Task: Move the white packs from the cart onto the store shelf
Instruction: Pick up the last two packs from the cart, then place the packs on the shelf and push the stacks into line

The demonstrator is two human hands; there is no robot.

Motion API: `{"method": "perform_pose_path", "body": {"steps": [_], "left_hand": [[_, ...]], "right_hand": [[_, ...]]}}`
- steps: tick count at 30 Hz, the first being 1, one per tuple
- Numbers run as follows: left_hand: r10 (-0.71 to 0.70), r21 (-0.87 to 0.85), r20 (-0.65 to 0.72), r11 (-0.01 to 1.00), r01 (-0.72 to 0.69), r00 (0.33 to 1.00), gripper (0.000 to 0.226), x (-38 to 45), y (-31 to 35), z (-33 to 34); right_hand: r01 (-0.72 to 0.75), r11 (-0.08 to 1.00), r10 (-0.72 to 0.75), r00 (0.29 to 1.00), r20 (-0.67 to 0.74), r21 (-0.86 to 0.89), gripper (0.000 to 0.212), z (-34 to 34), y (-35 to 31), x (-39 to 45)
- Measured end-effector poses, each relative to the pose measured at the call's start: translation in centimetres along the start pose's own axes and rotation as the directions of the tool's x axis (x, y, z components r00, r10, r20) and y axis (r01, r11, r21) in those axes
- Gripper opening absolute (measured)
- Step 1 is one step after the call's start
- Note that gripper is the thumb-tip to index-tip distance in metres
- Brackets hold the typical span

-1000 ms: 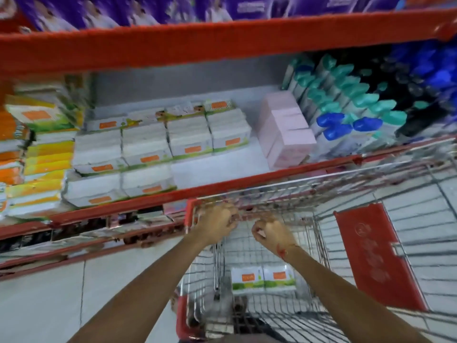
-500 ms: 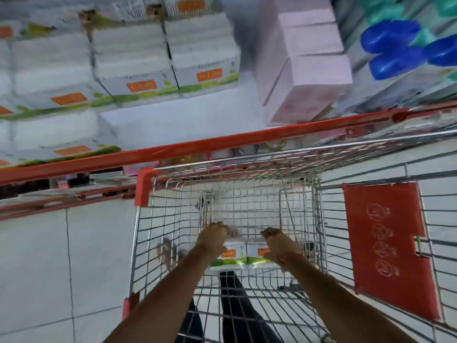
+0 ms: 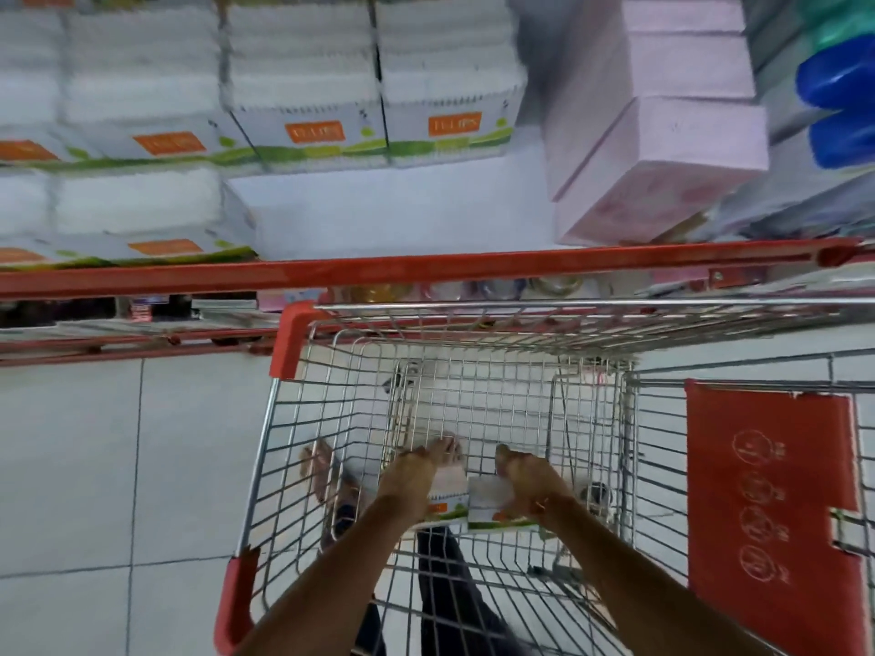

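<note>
Two white packs with orange labels and green stripes lie side by side at the bottom of the wire cart point(image 3: 293, 419). My left hand point(image 3: 416, 471) rests over the left pack point(image 3: 447, 501), fingers curled onto its far edge. Over the right pack point(image 3: 487, 501) lies my right hand point(image 3: 525, 475), gripping it from above. Both arms reach down into the cart. Above, the store shelf point(image 3: 388, 215) has a bare white patch between stacked white packs point(image 3: 308, 111) and pink boxes point(image 3: 663, 149).
The shelf's red front rail point(image 3: 426, 272) runs just beyond the cart's front edge. Blue-capped bottles point(image 3: 838, 111) stand right of the pink boxes. A red child-seat flap point(image 3: 772, 513) hangs on the cart's right side. White floor tiles point(image 3: 94, 466) lie to the left.
My hands went from the cart's front rim down to the cart's bottom and closed on the two packs. My view tilted down and closer to the shelf.
</note>
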State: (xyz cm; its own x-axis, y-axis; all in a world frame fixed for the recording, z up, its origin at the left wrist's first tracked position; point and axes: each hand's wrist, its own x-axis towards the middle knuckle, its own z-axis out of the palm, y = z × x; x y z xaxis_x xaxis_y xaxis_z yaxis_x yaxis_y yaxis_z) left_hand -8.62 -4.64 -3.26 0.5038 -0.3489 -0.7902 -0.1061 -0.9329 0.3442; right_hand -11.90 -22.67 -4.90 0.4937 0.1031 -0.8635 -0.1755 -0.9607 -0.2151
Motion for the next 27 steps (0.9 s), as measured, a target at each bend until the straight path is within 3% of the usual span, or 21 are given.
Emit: {"method": "perform_pose_path", "body": {"steps": [3,7,15,20,27], "left_hand": [[-0.030,-0.008,-0.012,1.000,0.030,0.999,0.070,-1.8,-0.2,-2.0],[-0.025,0.041,-0.067,0.999,0.028,0.997,0.061,-3.9,-0.7,-5.4],[0.033,0.094,-0.326,0.996,-0.002,0.945,0.059,-9.6,-0.7,-15.1],[0.082,0.103,-0.465,0.994,-0.038,0.882,0.060,-13.5,0.2,-21.1],[0.120,0.083,-0.622,0.993,-0.088,0.774,0.073,-16.6,1.4,-29.4]], "right_hand": [[0.017,1.000,-0.017,0.999,-0.037,0.011,0.069,-1.8,-1.2,-1.4],[0.050,0.998,-0.052,0.997,-0.062,-0.038,0.063,-5.6,-3.0,-3.6],[0.079,0.988,-0.111,0.960,-0.258,-0.133,0.061,-15.6,-7.6,-10.4],[0.103,0.975,-0.179,0.890,-0.420,-0.199,0.061,-20.8,-10.0,-14.4],[0.134,0.971,-0.232,0.729,-0.644,-0.197,0.059,-27.9,-12.0,-18.1]]}}
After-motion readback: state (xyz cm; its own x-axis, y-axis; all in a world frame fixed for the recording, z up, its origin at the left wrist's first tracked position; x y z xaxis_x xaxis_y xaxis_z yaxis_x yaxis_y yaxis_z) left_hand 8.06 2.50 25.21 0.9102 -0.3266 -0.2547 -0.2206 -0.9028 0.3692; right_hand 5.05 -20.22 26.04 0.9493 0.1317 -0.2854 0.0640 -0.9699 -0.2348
